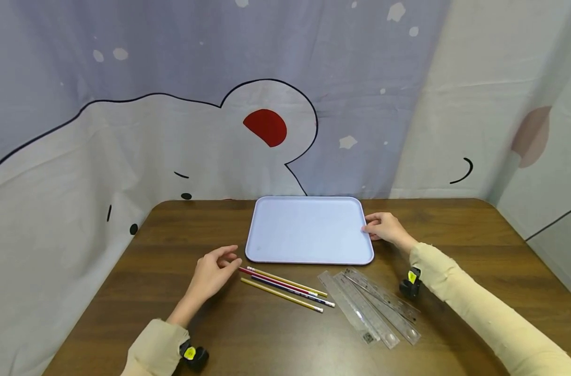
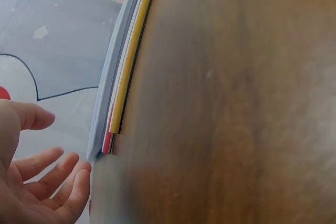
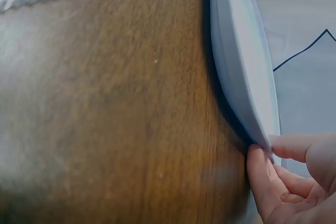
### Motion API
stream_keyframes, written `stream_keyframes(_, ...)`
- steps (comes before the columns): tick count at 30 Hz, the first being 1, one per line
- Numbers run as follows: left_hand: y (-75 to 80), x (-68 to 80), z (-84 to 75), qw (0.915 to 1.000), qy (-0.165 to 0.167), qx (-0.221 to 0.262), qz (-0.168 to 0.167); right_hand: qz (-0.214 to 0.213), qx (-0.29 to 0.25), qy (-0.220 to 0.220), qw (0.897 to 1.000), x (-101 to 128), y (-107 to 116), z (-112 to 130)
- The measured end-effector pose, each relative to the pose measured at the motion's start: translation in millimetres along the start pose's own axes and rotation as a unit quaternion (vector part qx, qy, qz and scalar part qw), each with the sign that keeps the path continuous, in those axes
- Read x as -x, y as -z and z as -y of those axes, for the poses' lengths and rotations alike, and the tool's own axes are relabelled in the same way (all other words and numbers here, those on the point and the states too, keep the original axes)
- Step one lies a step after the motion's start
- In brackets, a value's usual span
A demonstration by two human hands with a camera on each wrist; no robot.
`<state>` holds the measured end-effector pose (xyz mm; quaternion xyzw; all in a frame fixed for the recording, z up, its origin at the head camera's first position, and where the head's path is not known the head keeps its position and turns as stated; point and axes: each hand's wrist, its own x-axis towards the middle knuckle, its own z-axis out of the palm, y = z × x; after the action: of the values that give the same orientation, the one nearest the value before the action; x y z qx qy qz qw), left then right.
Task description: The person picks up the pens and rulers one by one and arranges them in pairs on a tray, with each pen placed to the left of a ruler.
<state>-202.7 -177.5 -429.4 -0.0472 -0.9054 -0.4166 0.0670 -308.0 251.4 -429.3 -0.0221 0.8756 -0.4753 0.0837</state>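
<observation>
Surface: a dark wooden table [image 1: 454, 235] carries every item; a printed fabric backdrop [image 1: 173, 130] hangs behind its far edge and along both sides.
Tray: a pale lilac tray [image 1: 309, 230] lies flat at the middle of the table's far edge, nothing resting in it.
Right hand: the right hand [image 1: 383, 227] grasps the tray's right rim; the right wrist view shows the fingertips [image 3: 260, 174] pinching the thin edge [image 3: 241, 77] of the tray.
Left hand: the left hand [image 1: 212, 273] is released, fingers relaxed and slightly spread, holding nothing; it sits just beside the left ends of the pencils, whether touching them cannot be told. The left wrist view shows the open palm [image 2: 37, 192] beside those ends.
Pencils: four pencils [image 1: 285, 288] lie side by side near the tray's near edge, angled toward the table's near right; colours seen are yellow, red and dark.
Rulers: clear plastic rulers [image 1: 370, 305] overlap to the right of the pencils, well apart from both hands.
Sleeves: both arms wear cream sleeves [image 1: 478, 308].
</observation>
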Motion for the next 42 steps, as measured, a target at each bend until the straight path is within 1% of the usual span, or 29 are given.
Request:
stream_keyframes(8, -5.0, 8.4, -5.3, 0.9996, -0.022, 0.015, 0.014, 0.001, -0.016, -0.019, 1.0, 0, 1, 3)
stream_keyframes(15, -10.3, 14.7, -8.2, 0.9982, -0.037, 0.041, 0.025, 0.004, -0.025, -0.026, 0.999, 0, 0, 1)
stream_keyframes(19, -13.1, 17.6, -8.2, 0.997, -0.057, 0.042, 0.031, 0.002, -0.025, -0.03, 0.999, -1, -1, 0)
stream_keyframes(23, -15.1, 19.9, -9.5, 0.9956, -0.073, 0.039, 0.044, 0.0, -0.025, -0.03, 0.999, -2, 0, 0)
stream_keyframes(27, -17.2, 21.5, -10.2, 0.9945, -0.079, 0.037, 0.057, 0.003, -0.027, -0.032, 0.999, -3, 1, -1)
stream_keyframes(29, -18.3, 22.4, -10.3, 0.9936, -0.085, 0.039, 0.064, 0.006, -0.03, -0.033, 0.999, -3, 1, -1)
stream_keyframes(36, -22.9, 25.0, -9.8, 0.9864, -0.128, 0.041, 0.095, 0.008, -0.034, -0.038, 0.999, -2, 1, -1)
stream_keyframes(40, -25.6, 25.7, -11.6, 0.9829, -0.142, 0.043, 0.109, 0.009, -0.029, -0.039, 0.999, -3, 1, 0)
stream_keyframes(42, -26.2, 25.4, -13.5, 0.9806, -0.145, 0.049, 0.122, 0.01, -0.028, -0.038, 0.999, -3, 1, 0)
